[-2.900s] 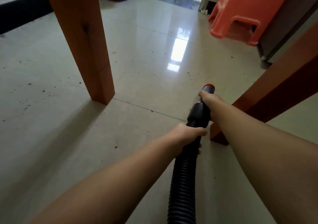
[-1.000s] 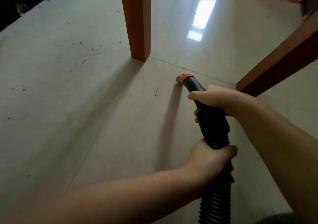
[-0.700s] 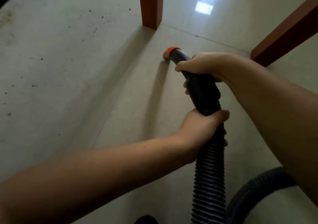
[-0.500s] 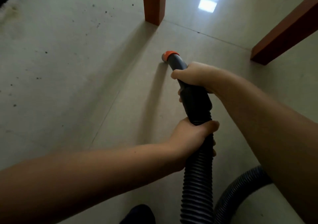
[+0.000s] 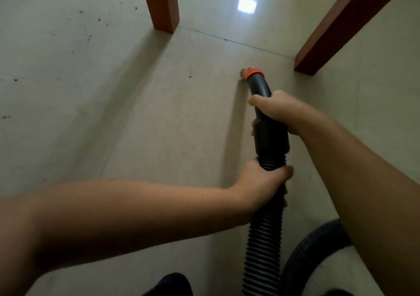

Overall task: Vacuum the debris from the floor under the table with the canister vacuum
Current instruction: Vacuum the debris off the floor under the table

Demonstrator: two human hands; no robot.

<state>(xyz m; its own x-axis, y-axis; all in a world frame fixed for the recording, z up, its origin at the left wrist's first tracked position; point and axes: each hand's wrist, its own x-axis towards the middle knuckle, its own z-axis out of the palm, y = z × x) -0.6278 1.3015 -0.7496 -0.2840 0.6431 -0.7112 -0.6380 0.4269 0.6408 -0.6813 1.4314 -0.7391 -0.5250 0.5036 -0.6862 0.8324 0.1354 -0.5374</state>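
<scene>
Both hands on the vacuum hose (image 5: 261, 245). Right hand (image 5: 276, 111) wraps the rigid black nozzle tube (image 5: 261, 88); left hand (image 5: 261, 182) clamps the ribbed section just behind the cuff. Orange nozzle tip (image 5: 251, 73) sits at the floor (image 5: 159, 125), near the right table leg (image 5: 336, 32). Debris (image 5: 91, 29): dark specks scattered far left, one speck (image 5: 189, 76) left of the tip. Advice: keep the tip low and flat, sweep left in slow overlapping passes, steer with the right grip, feed slack with the left.
</scene>
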